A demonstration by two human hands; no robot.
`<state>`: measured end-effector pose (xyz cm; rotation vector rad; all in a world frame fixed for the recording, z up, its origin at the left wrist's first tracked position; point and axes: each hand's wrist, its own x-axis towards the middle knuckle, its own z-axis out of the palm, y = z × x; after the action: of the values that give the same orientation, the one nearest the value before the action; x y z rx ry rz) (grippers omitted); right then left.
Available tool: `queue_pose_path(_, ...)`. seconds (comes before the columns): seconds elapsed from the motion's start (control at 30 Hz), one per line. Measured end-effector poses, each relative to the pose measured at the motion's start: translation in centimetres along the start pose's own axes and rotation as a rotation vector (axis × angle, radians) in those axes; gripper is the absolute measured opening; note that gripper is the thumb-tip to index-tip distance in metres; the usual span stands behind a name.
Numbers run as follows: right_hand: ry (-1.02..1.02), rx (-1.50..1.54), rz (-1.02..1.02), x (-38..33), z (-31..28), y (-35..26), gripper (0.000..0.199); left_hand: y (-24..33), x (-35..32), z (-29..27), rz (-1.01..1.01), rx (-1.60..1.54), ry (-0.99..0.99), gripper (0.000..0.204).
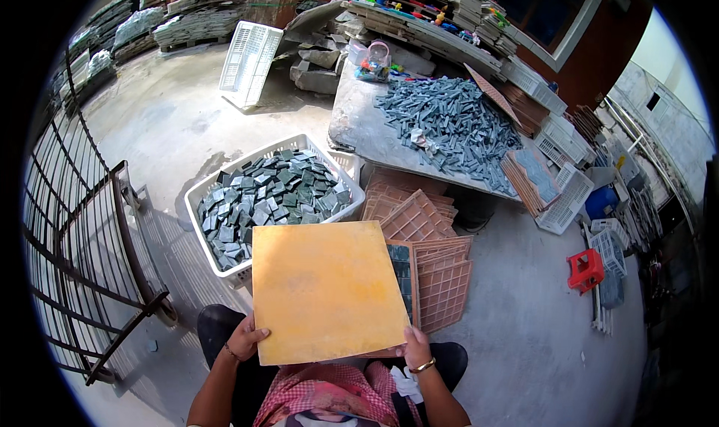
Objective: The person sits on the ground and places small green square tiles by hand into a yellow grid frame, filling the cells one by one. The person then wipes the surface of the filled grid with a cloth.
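Observation:
A square yellow board (pixel 326 288) is held above my lap, its flat face up. My left hand (pixel 246 339) grips its lower left edge with the thumb on top. At the lower right corner my right hand (pixel 413 348) pinches the board in the same way. Behind the board stands a white plastic basket (pixel 196 216) heaped with small grey-green square stone tiles (pixel 281 191). Brown gridded trays (pixel 443 285) are stacked just right of the board. One tray partly under the board shows dark tiles (pixel 401 271) in its cells; the rest of it is hidden.
A low table (pixel 352 127) at the back right bears a heap of narrow grey stone strips (pixel 449 120). On the left stands a dark metal rack (pixel 97 262). A red stool (pixel 585 270) and white crates (pixel 567 199) stand at the right, stone stacks (pixel 198 15) at the back.

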<state>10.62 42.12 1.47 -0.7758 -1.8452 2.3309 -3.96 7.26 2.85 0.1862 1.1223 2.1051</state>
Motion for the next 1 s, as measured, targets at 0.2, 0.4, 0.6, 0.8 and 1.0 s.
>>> queue_pose_path(0.2, 0.139, 0.047, 0.023, -0.6, -3.7, 2.8, 0.03, -3.9, 7.0, -2.6, -0.196, 0.336, -0.062, 0.053)
queue_pose_path(0.4, 0.117, 0.031, 0.014, -0.3, -5.0, 3.9, 0.03, -3.2, 8.2, -1.3, -0.242, 0.406, -0.079, 0.05)
queue_pose_path(0.6, 0.001, 0.452, -0.422, -2.3, -2.3, -3.3, 0.045, -1.2, 8.6, 1.4, -0.081, 0.455, -0.08, 0.06)
queue_pose_path(0.8, 0.032, -0.004, -0.96, -3.2, -0.3, -12.8, 0.03, 5.6, 11.3, 7.4, 0.009, -0.089, 0.033, 0.069)
queue_pose_path(1.0, -0.323, -1.015, -1.444, -3.8, 3.6, -19.4, 0.019, 11.7, 6.1, 8.7, 0.185, -0.614, -0.143, 0.071)
